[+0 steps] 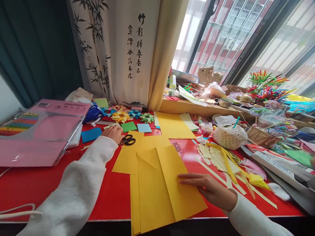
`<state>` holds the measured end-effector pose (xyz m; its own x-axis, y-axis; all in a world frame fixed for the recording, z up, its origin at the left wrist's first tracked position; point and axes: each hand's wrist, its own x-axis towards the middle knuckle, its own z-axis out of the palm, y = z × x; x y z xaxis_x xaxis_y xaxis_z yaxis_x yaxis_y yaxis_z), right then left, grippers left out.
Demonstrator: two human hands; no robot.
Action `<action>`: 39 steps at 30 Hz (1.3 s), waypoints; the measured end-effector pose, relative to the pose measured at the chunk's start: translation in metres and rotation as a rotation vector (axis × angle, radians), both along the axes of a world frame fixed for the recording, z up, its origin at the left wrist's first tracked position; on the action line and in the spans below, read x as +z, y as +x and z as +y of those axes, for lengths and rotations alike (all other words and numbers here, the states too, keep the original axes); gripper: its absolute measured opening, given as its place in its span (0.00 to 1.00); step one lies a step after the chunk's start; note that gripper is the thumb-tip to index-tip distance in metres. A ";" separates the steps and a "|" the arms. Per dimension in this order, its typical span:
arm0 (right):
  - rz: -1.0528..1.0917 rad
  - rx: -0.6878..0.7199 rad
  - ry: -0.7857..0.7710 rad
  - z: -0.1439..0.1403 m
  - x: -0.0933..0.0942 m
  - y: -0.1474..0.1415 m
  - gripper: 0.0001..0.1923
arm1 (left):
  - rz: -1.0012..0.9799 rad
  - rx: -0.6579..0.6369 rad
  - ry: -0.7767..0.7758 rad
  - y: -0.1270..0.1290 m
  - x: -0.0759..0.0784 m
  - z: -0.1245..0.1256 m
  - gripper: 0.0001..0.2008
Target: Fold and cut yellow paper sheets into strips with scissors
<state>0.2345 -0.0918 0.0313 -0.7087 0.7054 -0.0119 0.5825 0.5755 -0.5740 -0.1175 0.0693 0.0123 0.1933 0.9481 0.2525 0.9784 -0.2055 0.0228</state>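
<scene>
My right hand (209,188) rests with its fingers stretched out on the right part of a yellow paper sheet (157,183). That sheet has a lengthwise fold line or edge and lies on more yellow sheets (128,157) near the table's front edge. My left hand (113,132) reaches to the back left, lying over a pale green paper, its fingers loosely bent and partly hidden. Right beside it lie black-handled scissors (129,140), their blades mostly out of sight. Green (128,126) and light blue (144,128) paper squares lie just beyond the scissors.
Folded paper flowers (120,116) stand at the back. A blue paper square (91,134) and a pink paper package (41,131) are on the left. Pale paper strips (216,173), a net-wrapped round object (230,136) and piled craft supplies crowd the right and the windowsill (187,108).
</scene>
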 end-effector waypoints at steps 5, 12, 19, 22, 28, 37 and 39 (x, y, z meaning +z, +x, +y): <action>0.061 -0.054 -0.040 -0.009 -0.006 0.005 0.19 | -0.302 -0.320 -0.021 0.059 -0.001 -0.028 0.16; 0.075 0.038 -0.045 -0.024 -0.009 0.010 0.19 | -0.524 -0.490 -0.505 0.115 -0.022 -0.042 0.18; 0.014 -0.306 0.272 0.022 0.021 0.008 0.22 | -0.678 -0.597 -0.724 0.112 -0.017 -0.038 0.12; 0.115 -0.245 0.091 0.063 0.007 -0.017 0.22 | -0.741 -0.651 -0.790 0.114 -0.015 -0.043 0.12; 0.192 -0.157 -0.353 0.097 -0.035 -0.055 0.18 | -0.631 -0.617 -0.735 0.115 -0.016 -0.052 0.12; 0.156 -0.174 -0.335 0.091 -0.040 -0.050 0.18 | -0.660 -0.546 -0.743 0.119 -0.016 -0.060 0.11; 0.153 -0.180 -0.350 0.090 -0.039 -0.051 0.18 | -0.674 -0.535 -0.756 0.120 -0.017 -0.060 0.11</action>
